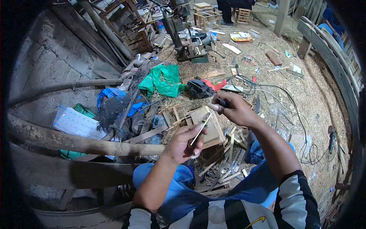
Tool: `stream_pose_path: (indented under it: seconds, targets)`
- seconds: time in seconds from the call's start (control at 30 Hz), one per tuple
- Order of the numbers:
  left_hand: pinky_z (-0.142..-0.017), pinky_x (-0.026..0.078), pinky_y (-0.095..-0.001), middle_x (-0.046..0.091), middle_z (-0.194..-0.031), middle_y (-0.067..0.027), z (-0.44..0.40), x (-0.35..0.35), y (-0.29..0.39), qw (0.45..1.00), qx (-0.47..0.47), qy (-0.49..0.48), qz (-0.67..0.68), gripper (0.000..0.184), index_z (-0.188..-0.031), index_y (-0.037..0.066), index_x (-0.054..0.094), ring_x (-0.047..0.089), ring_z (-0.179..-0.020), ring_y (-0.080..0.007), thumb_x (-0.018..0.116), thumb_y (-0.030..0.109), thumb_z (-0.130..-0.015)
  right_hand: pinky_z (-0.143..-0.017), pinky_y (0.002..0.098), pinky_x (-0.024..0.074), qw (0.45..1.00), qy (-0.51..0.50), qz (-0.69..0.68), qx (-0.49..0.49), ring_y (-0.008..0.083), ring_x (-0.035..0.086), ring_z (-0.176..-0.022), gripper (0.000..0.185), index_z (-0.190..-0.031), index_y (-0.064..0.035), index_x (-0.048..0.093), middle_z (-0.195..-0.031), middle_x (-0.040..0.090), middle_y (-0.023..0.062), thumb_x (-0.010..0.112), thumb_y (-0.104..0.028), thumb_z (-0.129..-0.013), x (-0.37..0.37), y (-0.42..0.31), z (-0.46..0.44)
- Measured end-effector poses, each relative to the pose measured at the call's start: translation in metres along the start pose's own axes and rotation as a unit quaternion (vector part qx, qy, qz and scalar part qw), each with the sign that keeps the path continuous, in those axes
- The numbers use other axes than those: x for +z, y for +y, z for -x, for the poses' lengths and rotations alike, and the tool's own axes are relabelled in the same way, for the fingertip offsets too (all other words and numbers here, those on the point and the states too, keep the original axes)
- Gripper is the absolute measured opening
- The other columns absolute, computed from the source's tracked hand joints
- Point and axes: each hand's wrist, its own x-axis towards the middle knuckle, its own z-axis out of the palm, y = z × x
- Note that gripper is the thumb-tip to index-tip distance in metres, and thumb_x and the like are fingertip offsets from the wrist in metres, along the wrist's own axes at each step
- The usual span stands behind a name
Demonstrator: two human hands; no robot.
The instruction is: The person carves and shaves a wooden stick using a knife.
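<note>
In front of my knees, my left hand (pixel 185 142) pinches a thin pale wooden stick (pixel 199 133), which slants up to the right. Slightly higher, my right hand (pixel 237 110) is closed around a tool with a black handle (pixel 221 101); its kind is hard to make out. The right thumb points at the stick's upper end, and I cannot tell whether the tool touches the stick. Below both hands lies a light wooden box or panel (pixel 215 131), partly covered by them.
Wood scraps (pixel 228 168) litter the floor between my legs. A wooden rail (pixel 76 140) runs along my left. Beyond are a green plastic bag (pixel 162 80), a red tool (pixel 214 84), cables (pixel 293 100) and a small wooden frame (pixel 207 19). Another person (pixel 332 23) is at far right.
</note>
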Motion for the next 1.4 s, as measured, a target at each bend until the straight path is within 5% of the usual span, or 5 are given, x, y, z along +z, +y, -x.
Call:
stream_pose_path:
  seconds: [0.33, 0.5, 0.8, 1.27, 1.4]
  targets:
    - [-0.037, 0.032, -0.0218, 0.041, -0.058, 0.0018, 0.000, 0.011, -0.011, 0.999, -0.003, 0.036, 0.019, 0.030, -0.090, 0.009, 0.051, 0.038, -0.041, -0.0085, 0.041, 0.032, -0.107, -0.070, 0.0285, 0.0437, 0.997, -0.044, 0.019, 0.055, 0.0078, 0.049, -0.081, 0.020, -0.099, 0.0008, 0.058, -0.082, 0.055, 0.0030, 0.068, -0.016, -0.094, -0.003, 0.001, 0.001]
    - [-0.039, 0.032, -0.0209, 0.044, -0.061, 0.0018, 0.000, 0.010, -0.016, 0.996, 0.051, 0.062, -0.033, 0.032, -0.092, 0.010, 0.051, 0.039, -0.043, -0.0071, 0.043, 0.038, -0.106, -0.059, 0.0441, 0.0461, 0.987, 0.061, 0.146, 0.017, 0.0354, 0.064, -0.069, 0.031, -0.095, -0.0054, 0.059, -0.074, 0.063, 0.0167, 0.068, -0.035, -0.090, 0.005, -0.017, 0.004]
    - [-0.035, 0.026, -0.0234, 0.036, -0.056, 0.0046, -0.014, 0.015, -0.035, 0.959, 0.166, 0.228, -0.031, 0.034, -0.084, 0.013, 0.046, 0.030, -0.041, -0.0064, 0.039, 0.036, -0.107, -0.060, 0.0479, 0.0508, 0.946, 0.019, 0.320, -0.047, 0.0365, 0.064, -0.068, 0.025, -0.082, -0.0064, 0.055, -0.073, 0.062, 0.0148, 0.068, -0.027, -0.076, 0.063, 0.002, 0.028]
    - [-0.034, 0.024, -0.0255, 0.030, -0.053, 0.0042, -0.010, 0.026, -0.037, 0.966, 0.177, 0.181, 0.052, 0.038, -0.079, 0.013, 0.041, 0.026, -0.040, -0.0078, 0.040, 0.041, -0.106, -0.061, 0.0519, 0.0532, 0.885, 0.096, 0.420, 0.179, 0.0384, 0.068, -0.071, 0.022, -0.091, -0.0067, 0.063, -0.080, 0.068, 0.0220, 0.050, -0.024, -0.090, 0.032, 0.037, -0.012]
    - [-0.034, 0.025, -0.0243, 0.030, -0.053, 0.0045, -0.010, 0.021, -0.039, 0.967, 0.218, 0.120, 0.048, 0.038, -0.080, 0.013, 0.042, 0.025, -0.039, -0.0075, 0.039, 0.040, -0.106, -0.059, 0.0490, 0.0522, 0.879, 0.177, 0.440, 0.060, 0.0399, 0.065, -0.063, 0.013, -0.085, -0.0054, 0.059, -0.071, 0.066, 0.0198, 0.057, -0.018, -0.088, 0.002, 0.035, -0.011]
